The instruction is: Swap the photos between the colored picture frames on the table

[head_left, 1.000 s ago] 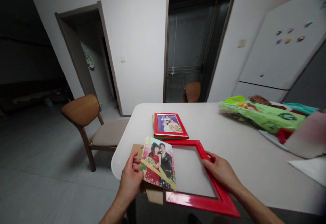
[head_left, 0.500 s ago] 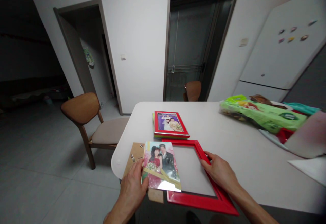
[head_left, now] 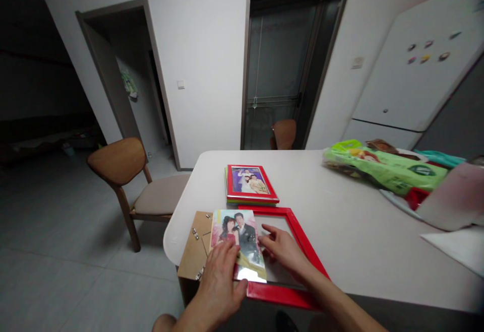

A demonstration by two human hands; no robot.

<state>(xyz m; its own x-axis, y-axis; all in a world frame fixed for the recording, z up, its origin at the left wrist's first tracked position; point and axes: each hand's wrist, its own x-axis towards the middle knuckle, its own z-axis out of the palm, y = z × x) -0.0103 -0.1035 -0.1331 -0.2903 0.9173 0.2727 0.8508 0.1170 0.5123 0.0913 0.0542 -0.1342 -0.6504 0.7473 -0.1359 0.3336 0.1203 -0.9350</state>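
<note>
A colour photo of a couple point(head_left: 239, 231) lies on the left side of an empty red picture frame point(head_left: 302, 244) at the near edge of the white table point(head_left: 348, 221). My left hand point(head_left: 221, 276) rests flat on the photo's lower left part, fingers stretched out. My right hand point(head_left: 282, 249) lies inside the frame opening with fingers spread, its tips touching the photo's right edge. A brown backing board point(head_left: 194, 251) with metal clips lies under the photo's left side.
A second red frame point(head_left: 250, 185) with a photo in it sits on a small stack behind the empty one. Green snack bags point(head_left: 381, 168) and papers fill the table's right side. A wooden chair point(head_left: 132, 181) stands at the left, a white fridge point(head_left: 412, 70) at the right.
The photo has gone from tilted up in my left hand to lying flat on the frame. My right hand left the frame's right rail and moved left to the photo's edge.
</note>
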